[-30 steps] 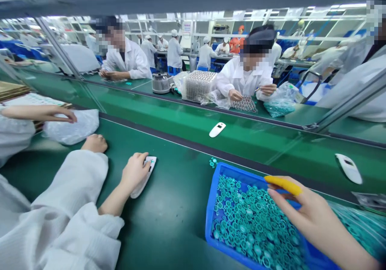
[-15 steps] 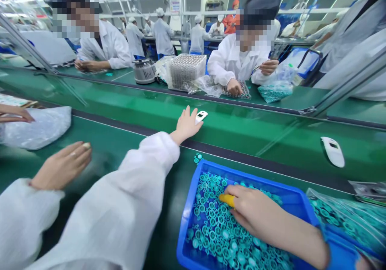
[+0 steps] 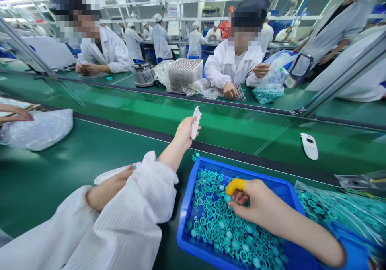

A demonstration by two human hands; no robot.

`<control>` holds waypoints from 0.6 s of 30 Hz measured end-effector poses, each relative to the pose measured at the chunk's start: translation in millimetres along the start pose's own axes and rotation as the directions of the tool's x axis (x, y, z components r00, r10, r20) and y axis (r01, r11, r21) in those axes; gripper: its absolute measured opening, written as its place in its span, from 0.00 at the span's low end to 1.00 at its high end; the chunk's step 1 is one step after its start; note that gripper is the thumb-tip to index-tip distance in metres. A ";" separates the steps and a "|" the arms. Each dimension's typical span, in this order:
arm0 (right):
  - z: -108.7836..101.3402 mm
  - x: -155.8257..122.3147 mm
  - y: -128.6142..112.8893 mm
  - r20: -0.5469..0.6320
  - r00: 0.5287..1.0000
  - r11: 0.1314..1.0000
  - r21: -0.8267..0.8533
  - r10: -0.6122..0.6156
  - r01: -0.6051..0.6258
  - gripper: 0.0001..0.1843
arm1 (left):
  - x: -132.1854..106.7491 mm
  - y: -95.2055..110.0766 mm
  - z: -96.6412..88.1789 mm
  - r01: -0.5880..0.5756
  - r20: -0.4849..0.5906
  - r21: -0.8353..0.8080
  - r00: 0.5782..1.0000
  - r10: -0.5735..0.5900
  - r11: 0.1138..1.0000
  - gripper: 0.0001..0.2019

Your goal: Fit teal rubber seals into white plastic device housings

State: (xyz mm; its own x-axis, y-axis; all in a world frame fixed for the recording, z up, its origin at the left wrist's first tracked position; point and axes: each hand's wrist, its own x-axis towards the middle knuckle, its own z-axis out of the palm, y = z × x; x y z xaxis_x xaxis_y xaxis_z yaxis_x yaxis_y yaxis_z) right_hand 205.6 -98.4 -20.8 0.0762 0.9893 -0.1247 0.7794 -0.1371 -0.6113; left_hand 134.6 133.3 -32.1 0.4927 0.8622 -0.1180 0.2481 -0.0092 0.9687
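Note:
My left hand (image 3: 182,133) is stretched out over the near edge of the green conveyor belt (image 3: 241,129). It is closed on a small white hand-held device (image 3: 196,122), holding it upright off the belt. My right hand (image 3: 256,207), with a yellow finger cot on its index finger, is inside a blue bin (image 3: 185,205). Its fingertips are pinched on one of the small teal ring parts (image 3: 211,217) that fill the bin.
A co-worker's hand (image 3: 110,187) at my left rests on another white device (image 3: 105,176). A third device (image 3: 309,146) lies on the belt to the right. A clear bag (image 3: 39,129) sits far left and a bag of teal parts (image 3: 337,209) right. People work across the belt.
My left hand left a device on the table, reached to the belt and lifted another off it. My right hand dropped into the bin and pinched a part.

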 end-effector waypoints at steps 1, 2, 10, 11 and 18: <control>-2.2 -3.5 -4.0 -0.045 0.999 0.998 0.062 0.005 -0.002 0.05 | -18.0 6.3 -2.8 -0.004 0.032 -0.070 0.999 0.007 0.998 0.16; -4.7 -7.4 -8.6 -0.093 0.996 0.994 0.107 0.008 0.002 0.05 | -36.5 11.6 -5.6 -0.003 0.068 -0.161 0.998 0.014 0.987 0.15; -36.2 -42.0 -48.0 -0.361 0.926 0.992 0.021 -0.108 0.124 0.04 | -147.0 16.3 -2.9 0.336 0.464 -0.726 0.883 0.066 0.600 0.17; -40.9 -45.0 -50.7 -0.393 0.910 0.990 -0.008 -0.131 0.139 0.05 | -155.7 14.6 1.9 0.381 0.508 -0.721 0.859 0.068 0.578 0.20; -52.7 -50.1 -56.8 -0.576 0.808 0.981 -0.193 -0.120 0.008 0.05 | -202.3 10.7 33.1 0.527 0.653 -0.655 0.755 0.056 0.542 0.27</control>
State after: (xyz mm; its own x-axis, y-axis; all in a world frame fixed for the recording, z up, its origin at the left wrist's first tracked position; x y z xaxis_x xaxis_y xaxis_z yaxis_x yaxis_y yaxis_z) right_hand 190.2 -137.5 61.3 0.3263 0.8452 0.4233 0.8854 -0.1164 -0.4501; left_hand 65.3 -57.9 -5.0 0.9308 0.3195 -0.1777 -0.1522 0.7806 0.6062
